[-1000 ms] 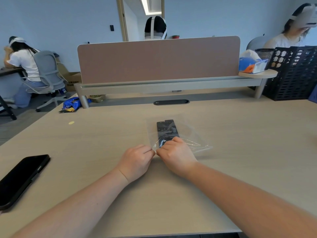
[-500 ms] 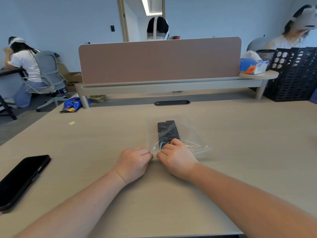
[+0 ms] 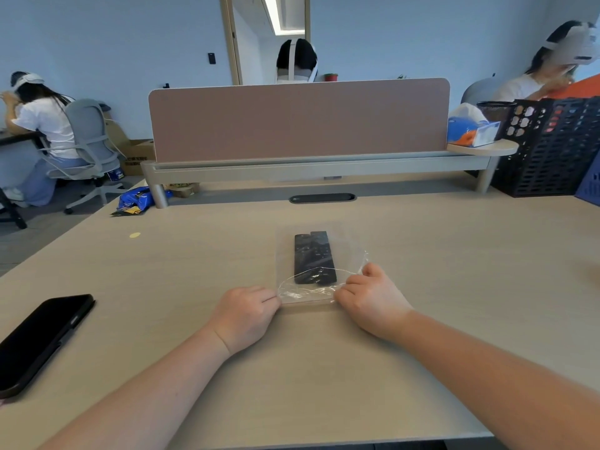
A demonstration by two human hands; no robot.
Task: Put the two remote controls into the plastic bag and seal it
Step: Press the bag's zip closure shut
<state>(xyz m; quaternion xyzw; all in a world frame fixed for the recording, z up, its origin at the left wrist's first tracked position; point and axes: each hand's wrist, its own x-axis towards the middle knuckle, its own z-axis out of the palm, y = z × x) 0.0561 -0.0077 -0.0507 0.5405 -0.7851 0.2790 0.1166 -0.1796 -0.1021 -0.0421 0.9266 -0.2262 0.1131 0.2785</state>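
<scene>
From the head view, both remote controls (image 3: 313, 258) are lying side by side inside the plastic bag (image 3: 319, 264), midway across the table (image 3: 454, 271). The left hand (image 3: 247, 315) is pinching the bag's near left corner, the right hand (image 3: 370, 298) its near right end. Sealing well likely means pressing along the strip evenly, keeping the film flat.

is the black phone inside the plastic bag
No, the black phone lies on the table's left, apart from the plastic bag holding the two remotes.
</scene>
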